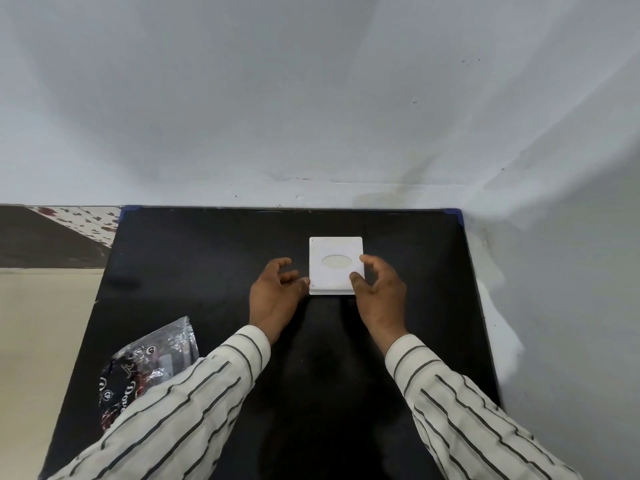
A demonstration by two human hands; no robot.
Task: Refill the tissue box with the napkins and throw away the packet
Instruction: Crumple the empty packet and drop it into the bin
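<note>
- Striped sleeves (194, 403) fill the bottom of the frame, running up from both lower corners toward the middle.
- At centre frame sits the white tissue box (336, 265), flat on the black worktop (207, 258), its oval dispensing slot facing up.
- Nearly square from above, the box has its slightly longer side running away from the camera, while the slot's long axis runs left to right.
- It looks like rigid, smooth plastic, light and probably slippery; a hold on opposite side walls near the lid seam seems safest.
- Right hand (379, 294) has its grip loosely set on the box's right edge, thumb on the near corner, not clenched.
- Left hand (275, 292) is released, fingers spread, fingertips just touching the box's lower left corner.
- Lower left lies the crinkled foil napkin packet (149, 365), partly under the left sleeve, well apart from the box.
</note>
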